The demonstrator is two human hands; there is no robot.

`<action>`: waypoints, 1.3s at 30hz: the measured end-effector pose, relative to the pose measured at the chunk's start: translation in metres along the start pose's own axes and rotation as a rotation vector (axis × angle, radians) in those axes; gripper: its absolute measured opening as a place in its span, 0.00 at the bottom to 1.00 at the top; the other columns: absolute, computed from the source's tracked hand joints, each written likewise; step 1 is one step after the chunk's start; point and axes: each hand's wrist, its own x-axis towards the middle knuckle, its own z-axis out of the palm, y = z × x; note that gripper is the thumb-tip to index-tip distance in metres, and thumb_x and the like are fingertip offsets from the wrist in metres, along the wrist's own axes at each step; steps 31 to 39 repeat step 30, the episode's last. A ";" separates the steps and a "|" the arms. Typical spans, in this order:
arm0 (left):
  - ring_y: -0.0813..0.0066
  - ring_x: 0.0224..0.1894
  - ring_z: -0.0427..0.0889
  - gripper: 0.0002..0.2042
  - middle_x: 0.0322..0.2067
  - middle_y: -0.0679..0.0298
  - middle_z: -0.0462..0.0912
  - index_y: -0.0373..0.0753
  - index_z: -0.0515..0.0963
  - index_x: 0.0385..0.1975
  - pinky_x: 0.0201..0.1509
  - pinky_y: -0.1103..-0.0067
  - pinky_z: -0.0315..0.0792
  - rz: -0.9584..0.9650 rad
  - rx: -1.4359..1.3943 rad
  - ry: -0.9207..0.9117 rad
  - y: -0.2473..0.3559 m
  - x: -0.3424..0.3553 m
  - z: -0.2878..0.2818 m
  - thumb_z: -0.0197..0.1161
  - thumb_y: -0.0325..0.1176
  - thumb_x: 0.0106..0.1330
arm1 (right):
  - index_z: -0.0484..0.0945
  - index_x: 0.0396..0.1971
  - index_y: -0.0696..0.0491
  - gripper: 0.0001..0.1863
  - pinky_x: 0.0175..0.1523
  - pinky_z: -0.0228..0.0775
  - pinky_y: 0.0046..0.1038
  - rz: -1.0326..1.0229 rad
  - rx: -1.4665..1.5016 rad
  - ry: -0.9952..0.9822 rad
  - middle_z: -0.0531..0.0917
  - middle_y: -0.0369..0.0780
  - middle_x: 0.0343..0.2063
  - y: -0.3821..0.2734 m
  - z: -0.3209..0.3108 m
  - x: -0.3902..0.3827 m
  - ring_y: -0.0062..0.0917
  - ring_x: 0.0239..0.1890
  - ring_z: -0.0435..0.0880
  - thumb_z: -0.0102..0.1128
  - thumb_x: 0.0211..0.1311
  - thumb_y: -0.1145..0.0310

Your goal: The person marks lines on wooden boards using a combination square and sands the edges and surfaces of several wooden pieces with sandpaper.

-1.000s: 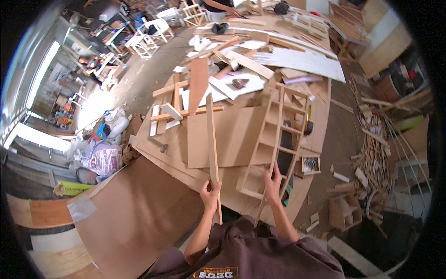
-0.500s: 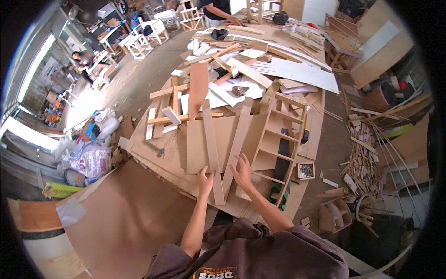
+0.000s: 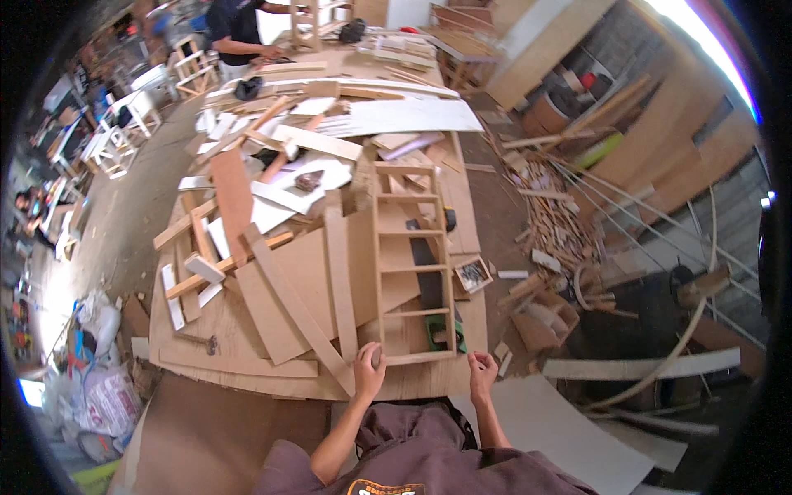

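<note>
A ladder-like wooden frame (image 3: 412, 268) with several crossbars lies on the wooden worktable (image 3: 194, 346) in front of me. My left hand (image 3: 369, 375) is beside its near left corner, with fingers curled; whether they grip anything is hidden. To the right of the near right corner, my right hand (image 3: 483, 375) hovers with bent fingers, apart from the frame. A saw with a green handle (image 3: 460, 334) lies under the frame, its dark blade showing between the crossbars. Left of the frame, two long boards rest on a brown panel: one upright-running board (image 3: 339, 276) and one slanting board (image 3: 299, 309).
Offcuts and white panels (image 3: 396, 117) cover the far part of the table. A small box of metal bits (image 3: 473, 274) sits at the right edge. Scrap wood (image 3: 557, 219) is heaped on the floor at right. A person (image 3: 235, 37) stands at the far left.
My view has turned to the right. Both hands have left the two long boards and moved to the near end of the wooden frame. Their fingers are now curled.
</note>
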 end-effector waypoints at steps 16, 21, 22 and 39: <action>0.43 0.69 0.57 0.26 0.67 0.43 0.57 0.35 0.67 0.63 0.71 0.54 0.54 -0.058 0.555 -0.049 0.066 0.063 0.080 0.61 0.38 0.67 | 0.82 0.40 0.58 0.12 0.46 0.71 0.25 0.155 0.201 -0.161 0.84 0.35 0.34 0.079 -0.043 0.079 0.18 0.38 0.80 0.63 0.69 0.64; 0.39 0.75 0.46 0.28 0.74 0.41 0.44 0.34 0.64 0.67 0.74 0.51 0.47 -0.245 0.358 0.128 0.107 0.040 0.203 0.58 0.41 0.71 | 0.81 0.43 0.58 0.10 0.48 0.72 0.25 0.176 0.274 -0.325 0.84 0.34 0.35 0.116 -0.108 0.182 0.17 0.40 0.79 0.61 0.69 0.67; 0.39 0.75 0.46 0.28 0.74 0.41 0.43 0.34 0.63 0.67 0.74 0.51 0.47 -0.290 0.263 0.192 0.127 0.039 0.234 0.58 0.42 0.71 | 0.81 0.43 0.58 0.10 0.49 0.71 0.24 0.134 0.235 -0.338 0.83 0.34 0.36 0.122 -0.122 0.207 0.18 0.40 0.79 0.59 0.70 0.68; 0.42 0.75 0.50 0.30 0.74 0.48 0.50 0.40 0.63 0.69 0.74 0.54 0.48 -0.271 0.272 -0.076 0.230 0.058 0.388 0.61 0.40 0.69 | 0.81 0.46 0.56 0.10 0.48 0.71 0.24 0.071 0.208 -0.407 0.82 0.34 0.37 0.119 -0.212 0.372 0.17 0.40 0.78 0.57 0.71 0.68</action>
